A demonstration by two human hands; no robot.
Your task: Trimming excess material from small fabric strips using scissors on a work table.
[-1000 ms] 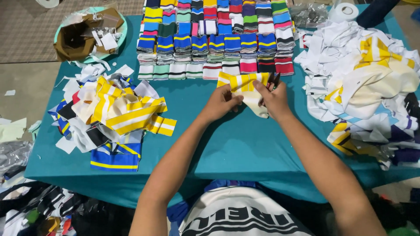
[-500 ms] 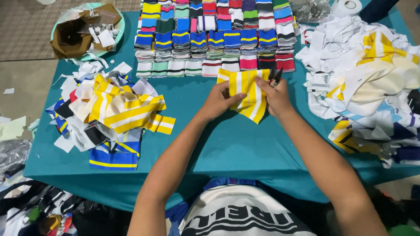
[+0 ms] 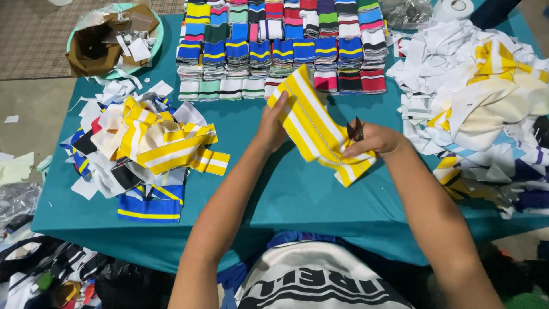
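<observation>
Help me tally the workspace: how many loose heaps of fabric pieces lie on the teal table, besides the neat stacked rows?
2. One heap lies at the table's left, beside the left hand; the other heap lies at the right, past the right hand. More may lie outside the view.

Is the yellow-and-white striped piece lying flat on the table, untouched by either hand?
No: both the left hand and the right hand grip the yellow-and-white striped piece.

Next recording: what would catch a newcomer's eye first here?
Probably the yellow-and-white striped knit fabric strip, held between the left hand and right hand at the centre of the teal-covered table. Behind it lie neat rows of folded multicoloured striped bands; a loose heap of white and yellow fabric pieces sprawls at the right.
</observation>
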